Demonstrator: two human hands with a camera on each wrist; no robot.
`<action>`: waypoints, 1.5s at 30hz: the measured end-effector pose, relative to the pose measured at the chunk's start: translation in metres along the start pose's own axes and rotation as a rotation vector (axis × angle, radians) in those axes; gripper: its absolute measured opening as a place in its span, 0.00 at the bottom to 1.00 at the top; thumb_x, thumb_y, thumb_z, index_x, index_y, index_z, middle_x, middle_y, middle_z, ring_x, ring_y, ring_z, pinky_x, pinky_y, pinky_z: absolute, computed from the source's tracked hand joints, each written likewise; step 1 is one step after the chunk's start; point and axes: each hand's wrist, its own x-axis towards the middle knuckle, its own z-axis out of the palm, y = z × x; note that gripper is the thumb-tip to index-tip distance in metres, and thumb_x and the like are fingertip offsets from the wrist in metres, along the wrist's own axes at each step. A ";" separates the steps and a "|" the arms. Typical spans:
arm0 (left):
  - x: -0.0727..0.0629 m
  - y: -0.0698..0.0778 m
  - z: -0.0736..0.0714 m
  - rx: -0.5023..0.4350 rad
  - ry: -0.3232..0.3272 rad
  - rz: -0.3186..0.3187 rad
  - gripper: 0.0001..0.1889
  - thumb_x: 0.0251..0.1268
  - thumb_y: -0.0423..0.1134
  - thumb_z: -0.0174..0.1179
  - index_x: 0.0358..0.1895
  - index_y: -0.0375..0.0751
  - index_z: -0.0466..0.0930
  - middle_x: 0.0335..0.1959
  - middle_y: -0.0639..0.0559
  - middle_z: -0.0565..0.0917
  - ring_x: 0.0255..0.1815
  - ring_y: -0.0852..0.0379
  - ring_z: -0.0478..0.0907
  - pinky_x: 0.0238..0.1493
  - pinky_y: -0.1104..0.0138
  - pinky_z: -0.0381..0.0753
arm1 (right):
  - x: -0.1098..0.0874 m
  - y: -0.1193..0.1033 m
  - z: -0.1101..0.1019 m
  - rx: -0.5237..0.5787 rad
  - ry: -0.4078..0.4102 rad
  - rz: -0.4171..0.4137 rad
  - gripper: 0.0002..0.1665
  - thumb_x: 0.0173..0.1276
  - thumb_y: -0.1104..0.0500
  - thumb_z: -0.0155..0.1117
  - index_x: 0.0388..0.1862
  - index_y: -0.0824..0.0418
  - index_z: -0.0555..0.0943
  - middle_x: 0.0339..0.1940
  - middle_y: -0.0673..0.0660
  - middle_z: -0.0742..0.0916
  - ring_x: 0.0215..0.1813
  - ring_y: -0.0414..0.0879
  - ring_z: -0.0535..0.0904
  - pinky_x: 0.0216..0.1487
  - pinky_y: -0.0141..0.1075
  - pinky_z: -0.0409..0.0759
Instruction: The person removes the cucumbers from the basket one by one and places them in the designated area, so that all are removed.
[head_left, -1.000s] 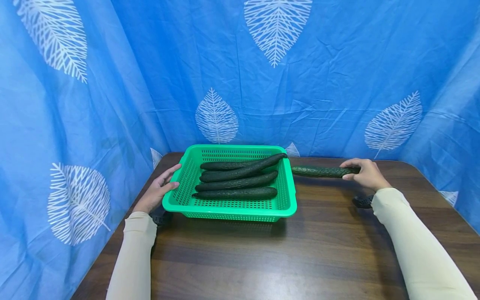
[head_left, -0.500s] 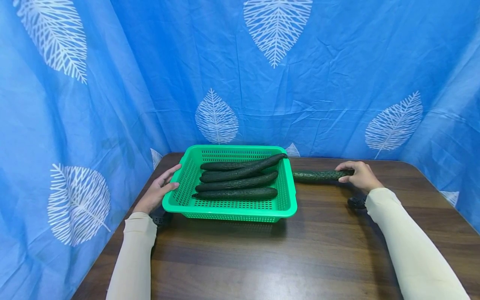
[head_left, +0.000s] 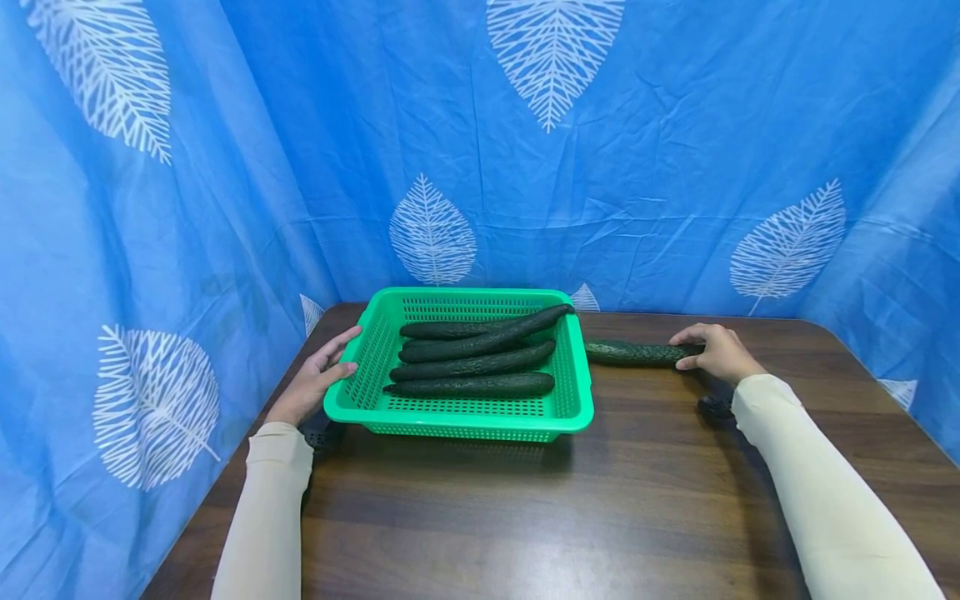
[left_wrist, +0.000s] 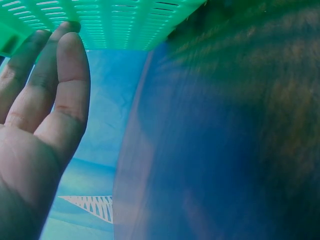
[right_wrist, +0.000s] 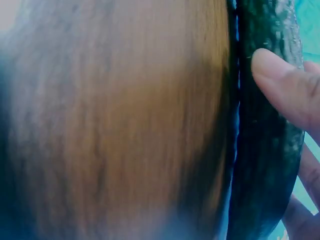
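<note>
A green perforated plastic basket stands at the left of the table with several dark cucumbers lying in it. My left hand grips its left side, thumb at the rim. In the left wrist view the fingers reach up to the slotted wall. To the right of the basket, my right hand holds the right end of another cucumber. Its left end is hidden by the basket. The right wrist view shows the thumb on the near side of that cucumber and fingers beyond it.
The brown wooden table has rounded back corners. A blue curtain with white leaf prints hangs close behind it and along both sides. Dark wrist gear sits under the right wrist.
My right hand has shifted a little to the left with the cucumber, and its far end is further behind the basket. The left hand and the basket have stayed in place.
</note>
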 end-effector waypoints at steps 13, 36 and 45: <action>0.001 0.001 0.001 0.006 0.002 -0.001 0.36 0.87 0.35 0.52 0.89 0.36 0.49 0.89 0.36 0.48 0.80 0.59 0.59 0.64 0.76 0.72 | -0.002 -0.006 0.000 0.010 -0.066 0.031 0.31 0.65 0.68 0.81 0.65 0.76 0.82 0.68 0.81 0.80 0.71 0.79 0.72 0.68 0.73 0.70; 0.001 0.002 0.001 -0.030 -0.019 0.016 0.36 0.87 0.34 0.51 0.89 0.33 0.47 0.88 0.32 0.49 0.66 0.77 0.69 0.60 0.76 0.76 | 0.000 -0.049 -0.013 -0.056 -0.073 -0.099 0.30 0.76 0.58 0.74 0.69 0.74 0.80 0.68 0.78 0.81 0.69 0.75 0.75 0.66 0.72 0.74; 0.001 0.000 0.000 -0.046 -0.006 0.006 0.36 0.86 0.34 0.52 0.89 0.35 0.49 0.87 0.34 0.54 0.63 0.73 0.73 0.59 0.74 0.78 | -0.001 -0.073 -0.014 -0.035 -0.101 -0.149 0.29 0.76 0.60 0.74 0.70 0.72 0.81 0.69 0.75 0.82 0.71 0.74 0.76 0.68 0.71 0.73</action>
